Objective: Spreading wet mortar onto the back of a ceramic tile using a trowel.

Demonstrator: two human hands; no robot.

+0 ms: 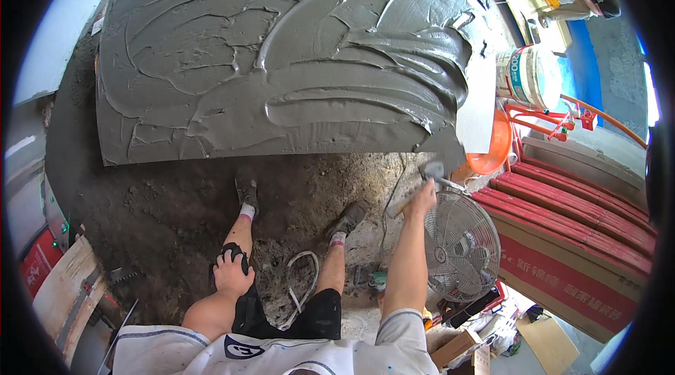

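Observation:
A large flat panel coated with wet grey mortar [281, 59] fills the far part of the head view. Ridges and sweeping marks run across the coating, and a white strip [479, 104] shows bare at its right edge. Near the panel's front right corner, my right hand [420, 201] is closed around the pale handle of a tool with a grey head [433, 170]. Blur hides whether the tool is a trowel or a hammer. My left hand [233, 275] lies with fingers spread over black fabric at my left knee, holding nothing visible.
A metal fan [460, 248] stands just right of my right forearm. Long red boxes [562, 262] are stacked beyond it. An orange tub [492, 146] and a white bucket [527, 76] sit by the panel's right side. A pale looped cable [299, 291] lies between my feet.

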